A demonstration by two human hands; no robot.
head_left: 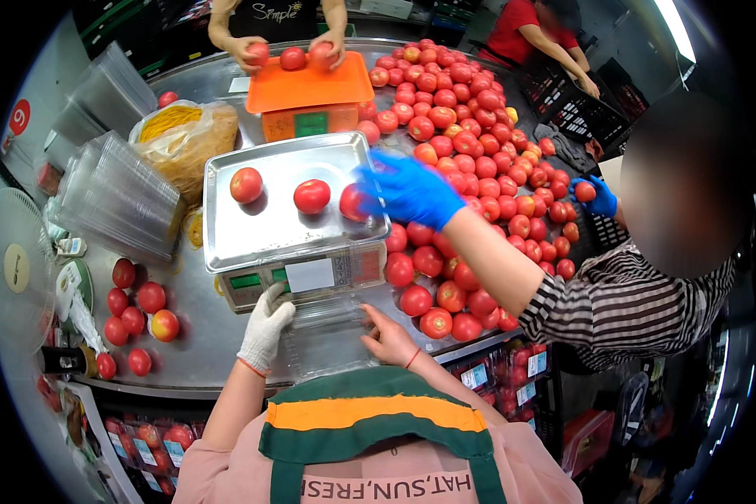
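A clear plastic box (317, 343) is held low in front of me, between both my hands. My left hand (267, 326), in a white knit glove, grips its left side, fingertips close to the front of a weighing scale (311, 270). My bare right hand (390, 338) has its fingers at the box's right edge. On the scale's metal tray (252, 231) sit a tomato (246, 185) at left and another tomato (312, 196) in the middle. A co-worker's blurred blue-gloved hand (412, 191) reaches over the tray's right side and touches a third tomato (354, 203).
Right of the scale spreads a large heap of tomatoes (470, 168). Stacked clear boxes (113, 197) and a bag of yellow bands (185, 134) stand left, with several loose tomatoes (150, 297) nearer. Across the table, another person handles tomatoes over an orange tray (311, 88).
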